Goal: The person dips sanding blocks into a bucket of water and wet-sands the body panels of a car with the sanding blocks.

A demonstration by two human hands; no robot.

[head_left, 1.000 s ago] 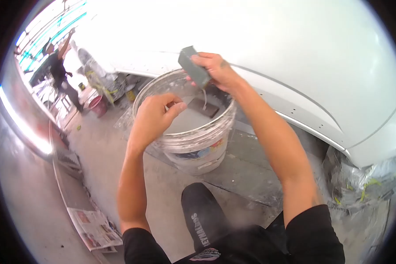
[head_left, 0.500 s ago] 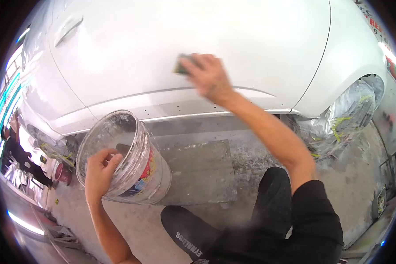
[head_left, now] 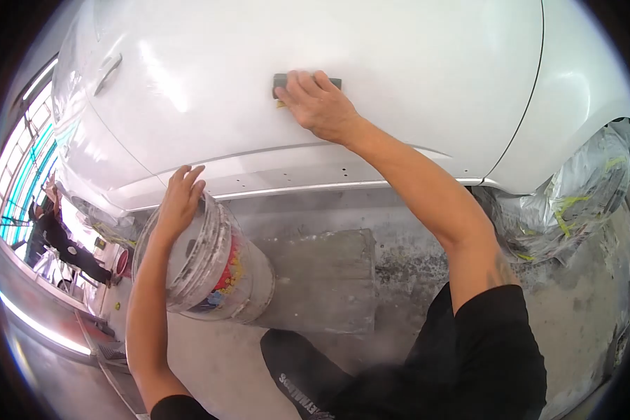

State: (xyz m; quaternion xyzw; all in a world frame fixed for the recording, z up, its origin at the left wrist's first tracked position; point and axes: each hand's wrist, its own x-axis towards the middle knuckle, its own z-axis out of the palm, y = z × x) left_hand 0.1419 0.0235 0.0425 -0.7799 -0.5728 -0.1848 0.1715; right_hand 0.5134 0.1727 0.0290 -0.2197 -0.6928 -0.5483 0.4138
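My right hand (head_left: 323,105) presses a dark, flat sanding block (head_left: 281,85) against the white car door (head_left: 406,77); a yellowish edge shows below the block. My fingers lie over it, with both of its ends visible. Over the far rim of a clear plastic bucket (head_left: 189,276) hovers my left hand (head_left: 182,199), its fingers stretched out and holding nothing. White residue coats the bucket, and a colourful label is on its side. My left forearm hides part of the bucket's opening.
A grey board (head_left: 322,287) lies on the dusty floor beside the bucket. Plastic sheeting (head_left: 574,203) with yellow tape covers the wheel at right. At far left another person (head_left: 66,238) in dark clothes is near a reddish bucket (head_left: 122,262).
My left hand has moved up and forward from the bucket's near side towards the door, its fingers straightening. My right hand, blurred before, now shows the block lying lengthwise on the door.
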